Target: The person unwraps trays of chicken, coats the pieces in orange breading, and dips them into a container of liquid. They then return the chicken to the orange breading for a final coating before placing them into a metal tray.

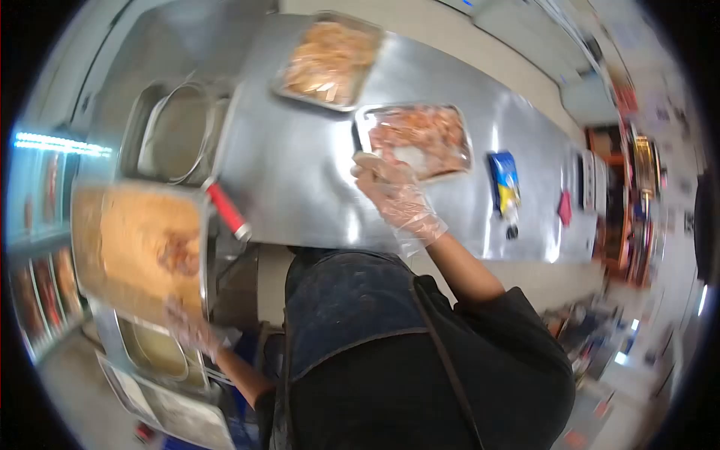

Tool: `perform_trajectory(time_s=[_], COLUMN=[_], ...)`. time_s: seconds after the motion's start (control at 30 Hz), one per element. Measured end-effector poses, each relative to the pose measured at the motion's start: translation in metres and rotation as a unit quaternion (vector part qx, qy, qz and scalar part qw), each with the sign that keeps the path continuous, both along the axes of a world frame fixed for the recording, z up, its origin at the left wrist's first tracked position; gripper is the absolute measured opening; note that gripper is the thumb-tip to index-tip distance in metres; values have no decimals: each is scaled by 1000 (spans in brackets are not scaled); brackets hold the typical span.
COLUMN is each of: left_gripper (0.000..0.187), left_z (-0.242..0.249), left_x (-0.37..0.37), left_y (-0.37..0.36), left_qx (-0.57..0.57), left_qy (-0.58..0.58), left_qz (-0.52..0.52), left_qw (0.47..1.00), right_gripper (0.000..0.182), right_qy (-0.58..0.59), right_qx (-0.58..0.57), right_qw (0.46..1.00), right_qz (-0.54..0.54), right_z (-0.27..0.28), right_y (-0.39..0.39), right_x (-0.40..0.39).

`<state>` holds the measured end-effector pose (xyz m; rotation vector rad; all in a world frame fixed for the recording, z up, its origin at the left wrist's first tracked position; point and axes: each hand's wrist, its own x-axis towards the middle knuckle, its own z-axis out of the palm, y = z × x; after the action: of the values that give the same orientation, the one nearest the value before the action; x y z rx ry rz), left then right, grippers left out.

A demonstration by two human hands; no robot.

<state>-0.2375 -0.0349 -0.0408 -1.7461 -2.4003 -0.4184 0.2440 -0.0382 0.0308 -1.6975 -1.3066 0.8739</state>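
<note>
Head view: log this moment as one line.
left hand: gloved, at near edge of orange-batter pan | right hand: gloved, at pink-meat tray | blue-yellow pouch: on steel table

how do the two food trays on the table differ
The near tray holds pinkish-red food; the far tray holds pale orange food. The far tray lies at the metal table's far edge, the near tray closer to the person. The right hand is at the near tray, none at the far tray. Both are rectangular.
</note>
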Motion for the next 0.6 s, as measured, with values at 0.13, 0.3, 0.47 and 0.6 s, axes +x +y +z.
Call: perform_trajectory(time_s=[0.13,0.3,0.47,0.6], left_gripper=[52,53,52,51], left_z=[22,35,3,13], left_x=[32,55,23,36], left_y=[15,20,19,19], left_qx=[5,9,22,13], left_qy=[-182,-167,-134,-160], left_qz=[93,91,34,65], left_qw=[979,982,990,985], right_gripper=[21,14,35,49], right_qy=[-306,-415,-477,-478], right_qx=[-115,-28,-15,-67], right_qw=[930,892,850,855], right_qz=[-170,-177,-225,-188], right_z=[-49,-104,-133,-143], right_y=[-74,-73,-53,-51], right_x=[92,136,139,161])
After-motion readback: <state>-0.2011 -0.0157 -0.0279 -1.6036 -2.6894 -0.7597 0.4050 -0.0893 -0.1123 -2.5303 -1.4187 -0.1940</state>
